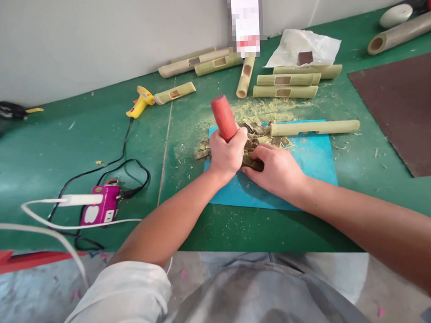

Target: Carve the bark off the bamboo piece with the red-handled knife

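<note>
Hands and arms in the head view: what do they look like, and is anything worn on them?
Both the left hand and the right hand are bare, without gloves, rings or a watch. The forearms are bare too; no sleeves or markings show on them.

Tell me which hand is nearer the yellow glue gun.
Left. The left hand, gripping the red handle, sits down-right of the yellow glue gun; the right hand is further right on the blue mat.

— Where does the view sit?
— On the person's head, looking forward and down over the green table (76,138), close above both forearms.
— How far does it reach?
— To the grey wall (91,34) behind; the lap fills the bottom edge.
</note>
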The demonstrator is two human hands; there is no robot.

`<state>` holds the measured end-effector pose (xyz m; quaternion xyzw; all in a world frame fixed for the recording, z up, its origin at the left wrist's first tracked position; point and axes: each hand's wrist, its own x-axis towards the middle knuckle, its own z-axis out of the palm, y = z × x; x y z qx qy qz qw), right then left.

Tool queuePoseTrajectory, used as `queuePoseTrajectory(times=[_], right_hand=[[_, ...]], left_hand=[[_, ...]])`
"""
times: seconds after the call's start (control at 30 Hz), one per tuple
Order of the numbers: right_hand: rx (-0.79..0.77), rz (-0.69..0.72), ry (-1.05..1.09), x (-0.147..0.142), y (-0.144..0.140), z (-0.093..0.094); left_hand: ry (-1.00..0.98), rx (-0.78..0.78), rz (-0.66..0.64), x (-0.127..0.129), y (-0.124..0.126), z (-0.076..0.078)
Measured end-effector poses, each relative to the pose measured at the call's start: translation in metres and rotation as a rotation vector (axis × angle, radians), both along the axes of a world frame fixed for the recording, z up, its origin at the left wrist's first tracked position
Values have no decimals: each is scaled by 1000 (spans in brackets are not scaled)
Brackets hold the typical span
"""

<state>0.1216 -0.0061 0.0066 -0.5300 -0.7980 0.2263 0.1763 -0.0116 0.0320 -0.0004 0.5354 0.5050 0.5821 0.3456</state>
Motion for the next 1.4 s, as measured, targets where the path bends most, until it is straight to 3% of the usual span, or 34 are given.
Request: queuePoseTrajectory(times=[0.17, 0.47, 1.03, 1.4], right_hand=[[-7, -7, -26, 0, 1, 2], [31, 5, -25, 0, -1, 1], [52, 48, -85, -2, -2, 3], [64, 68, -60, -7, 2, 1]], left_hand=[[-106, 34, 25, -1, 4, 0], [62, 103, -93, -11, 1, 1], [237, 270, -101, -11, 0, -5], [124, 160, -62, -8, 4, 0]])
